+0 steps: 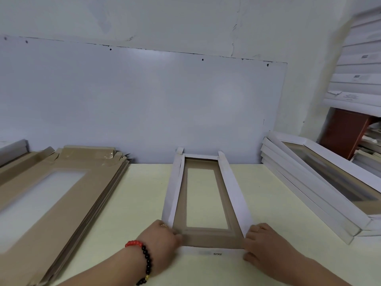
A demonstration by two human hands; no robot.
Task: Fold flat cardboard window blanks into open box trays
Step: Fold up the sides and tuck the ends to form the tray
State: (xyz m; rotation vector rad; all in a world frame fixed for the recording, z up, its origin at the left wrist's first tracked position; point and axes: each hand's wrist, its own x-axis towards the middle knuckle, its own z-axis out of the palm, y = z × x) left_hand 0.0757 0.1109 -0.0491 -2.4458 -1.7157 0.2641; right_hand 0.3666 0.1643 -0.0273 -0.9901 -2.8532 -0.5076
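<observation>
A long cardboard window blank (223, 189) lies lengthwise in the middle of the pale table, brown inside, white outside, with a clear window in its floor. Both long side walls stand up. My left hand (160, 240) grips its near left corner, thumb lying on the brown near end flap. My right hand (261, 242) holds the near right corner, fingers curled around the wall's end. The white near flap with printed letters lies between my hands.
A stack of flat brown window blanks (68, 195) covers the table's left side. Several folded white trays (315, 195) are piled at the right. A white board (144, 104) leans on the wall behind. More white boxes (360, 69) are stacked at the far right.
</observation>
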